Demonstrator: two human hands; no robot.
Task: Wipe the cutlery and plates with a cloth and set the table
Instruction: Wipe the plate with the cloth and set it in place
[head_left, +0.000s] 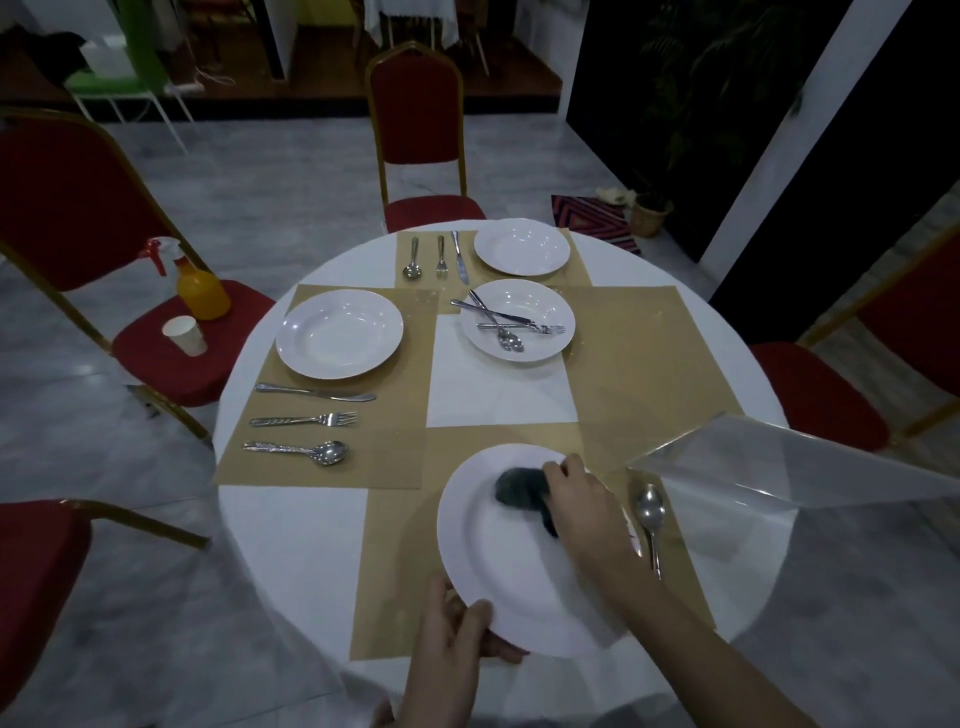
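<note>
White plate (498, 582) tilted above a tan placemat (395, 540), left hand (460, 629) pinching its near rim (thumb on top), right hand (582, 499) gripping a dark cloth (522, 486) against it, spoon (651, 514) beside.

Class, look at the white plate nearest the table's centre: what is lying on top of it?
On the centre plate lies a crossed pile of cutlery: a fork, spoons and a knife. Their exact number cannot be told because they overlap.
</note>
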